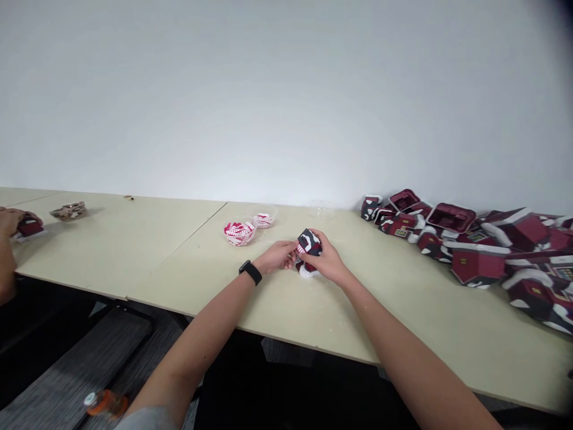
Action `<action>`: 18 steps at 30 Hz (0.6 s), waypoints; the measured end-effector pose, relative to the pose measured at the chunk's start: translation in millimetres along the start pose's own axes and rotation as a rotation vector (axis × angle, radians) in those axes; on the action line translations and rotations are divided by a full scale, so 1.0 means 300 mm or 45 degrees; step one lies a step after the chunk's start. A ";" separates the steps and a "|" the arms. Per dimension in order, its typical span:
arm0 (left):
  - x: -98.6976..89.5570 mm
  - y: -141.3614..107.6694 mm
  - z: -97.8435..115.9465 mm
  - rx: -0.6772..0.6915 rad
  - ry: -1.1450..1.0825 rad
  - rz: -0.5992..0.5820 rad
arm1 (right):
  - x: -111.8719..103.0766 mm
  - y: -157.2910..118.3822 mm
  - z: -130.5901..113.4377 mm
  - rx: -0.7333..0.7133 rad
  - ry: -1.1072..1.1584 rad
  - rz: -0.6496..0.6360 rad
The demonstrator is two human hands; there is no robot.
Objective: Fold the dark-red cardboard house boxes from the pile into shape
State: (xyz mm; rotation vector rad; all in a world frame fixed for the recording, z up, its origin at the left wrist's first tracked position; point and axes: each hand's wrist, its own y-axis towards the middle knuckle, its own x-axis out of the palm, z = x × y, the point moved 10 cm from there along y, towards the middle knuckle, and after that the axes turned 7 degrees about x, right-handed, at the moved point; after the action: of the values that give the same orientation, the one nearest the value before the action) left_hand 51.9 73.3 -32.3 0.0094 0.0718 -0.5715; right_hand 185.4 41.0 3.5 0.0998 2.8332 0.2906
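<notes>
My right hand [329, 260] is wrapped around a small model house [310, 240], dark red with a black roof and white snow-like patches. The house is tilted just above the table, its white-edged base towards me. My left hand [278, 257], below a black wristwatch, is pinched at the left side of the house. At its fingertips a small red-and-white striped piece [301, 249] lies against the house; the fingers partly hide it. A clear bowl of red-and-white pieces [240, 233] stands to the left, with a smaller cup of similar pieces [264, 221] behind it.
Many similar houses [477, 263] are heaped along the right of the table [277, 304]. A clear lid or dish [321, 209] lies near the wall. Far left, another person's hand [11, 222] holds a house beside a bowl of brownish pieces [68, 210]. An orange bottle [106, 403] is below.
</notes>
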 end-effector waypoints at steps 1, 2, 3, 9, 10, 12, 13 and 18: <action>0.004 -0.002 0.004 0.004 -0.007 -0.003 | 0.000 -0.001 -0.002 0.001 0.005 -0.003; 0.007 -0.003 0.006 0.006 -0.013 -0.004 | -0.001 -0.002 -0.004 0.001 0.005 -0.004; 0.009 -0.004 0.008 0.007 -0.020 -0.002 | -0.001 -0.003 -0.006 0.000 0.001 -0.005; 0.002 0.001 0.012 0.032 -0.078 0.001 | -0.002 -0.007 -0.010 0.017 -0.018 -0.012; -0.001 0.003 0.014 0.036 -0.078 0.001 | -0.003 -0.007 -0.013 0.008 -0.017 -0.009; -0.006 0.005 0.018 0.041 -0.075 0.003 | -0.005 -0.008 -0.018 -0.001 -0.021 -0.003; -0.008 0.005 0.020 0.040 -0.072 0.005 | -0.004 -0.008 -0.018 0.002 -0.025 -0.005; -0.016 0.005 0.025 0.000 -0.054 0.050 | -0.001 -0.006 -0.011 0.010 -0.037 -0.014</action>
State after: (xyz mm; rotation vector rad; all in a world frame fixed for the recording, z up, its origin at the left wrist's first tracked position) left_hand 49.2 76.8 -24.6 -0.0009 0.0303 -0.5326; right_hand 184.7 38.6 6.3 0.0892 2.8056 0.2737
